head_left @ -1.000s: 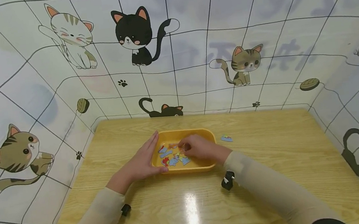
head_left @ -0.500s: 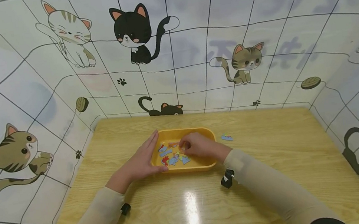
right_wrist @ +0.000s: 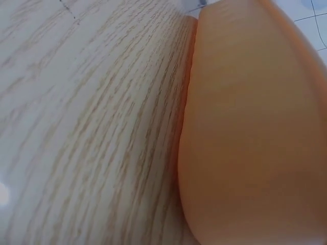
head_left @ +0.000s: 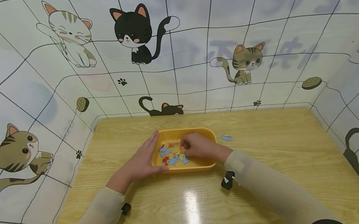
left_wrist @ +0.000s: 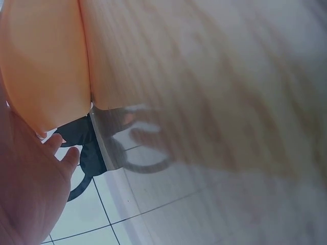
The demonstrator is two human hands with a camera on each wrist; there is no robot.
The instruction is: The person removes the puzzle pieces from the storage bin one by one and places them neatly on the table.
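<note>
A shallow yellow-orange tray stands on the table, with several small flat printed puzzle pieces scattered in it, mostly blue with red and yellow. My left hand is spread around the tray's left end, thumb along the near rim and straight fingers at the far left corner. Over the tray's middle, my right hand has its fingers curled, thumb and forefinger together at a small orange-toned puzzle piece; its fingertips are partly hidden. The right wrist view shows only the tray's outer wall and the tabletop.
One loose puzzle piece lies on the table right of the tray. The glossy wooden table ends at the back against a grid-patterned cloth printed with cats. A small black device sits at my right wrist.
Between the earlier frames and now, my right hand shifts only very slightly rightward over the puzzle pieces. The left hand and the tray stay in place.
</note>
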